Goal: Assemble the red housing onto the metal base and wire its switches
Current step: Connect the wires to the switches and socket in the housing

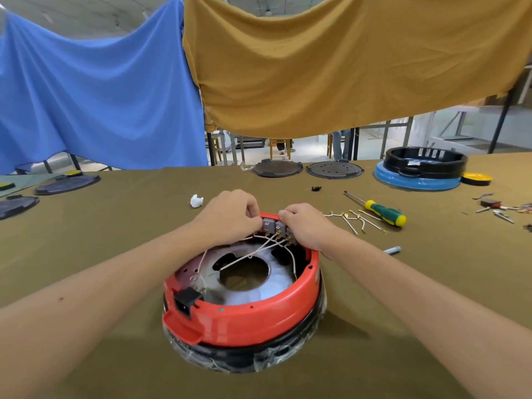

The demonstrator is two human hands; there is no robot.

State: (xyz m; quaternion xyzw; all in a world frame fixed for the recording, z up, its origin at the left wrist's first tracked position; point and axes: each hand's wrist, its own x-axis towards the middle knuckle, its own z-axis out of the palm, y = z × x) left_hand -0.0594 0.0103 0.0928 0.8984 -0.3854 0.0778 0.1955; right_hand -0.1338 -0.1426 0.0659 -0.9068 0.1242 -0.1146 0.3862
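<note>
I steady the red housing [244,315] as both grips, left hand [230,217] and right hand [308,226], pinch its switches [276,226] to seat wires [259,249].

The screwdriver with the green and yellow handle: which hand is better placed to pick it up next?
Probably the right hand. The screwdriver lies on the cloth on its side of the red housing; the left hand would have to cross over.

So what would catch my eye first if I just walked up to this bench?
Most likely the red housing, a bright ring in the middle of the olive table, with both hands at its far rim: the left hand and right hand work at the grey switches, from which pale wires run. Behind hang a blue cloth and a mustard cloth.
</note>
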